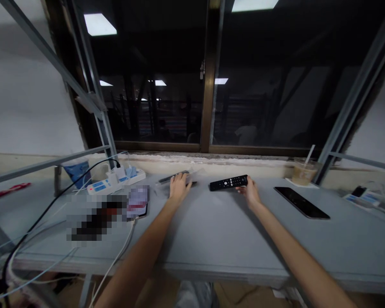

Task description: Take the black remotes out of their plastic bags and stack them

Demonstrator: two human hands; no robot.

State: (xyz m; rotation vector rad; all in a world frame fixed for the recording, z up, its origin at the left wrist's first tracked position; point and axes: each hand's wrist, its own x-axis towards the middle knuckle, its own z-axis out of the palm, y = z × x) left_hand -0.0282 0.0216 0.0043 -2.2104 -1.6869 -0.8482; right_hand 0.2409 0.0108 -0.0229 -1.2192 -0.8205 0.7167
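My right hand [250,191] grips the right end of a black remote control [227,183], which lies across the far part of the grey table [211,231]. My left hand [179,187] rests with curled fingers on a second dark remote [173,177] that sits in a clear plastic wrapper by the window sill. Both arms stretch forward over the table.
A white power strip [115,182] with plugs and cables lies at the left, beside a blue-and-white cup [77,170]. A dark phone [301,202] lies at the right, with an iced drink cup [304,171] behind it. Metal frame bars rise at both sides.
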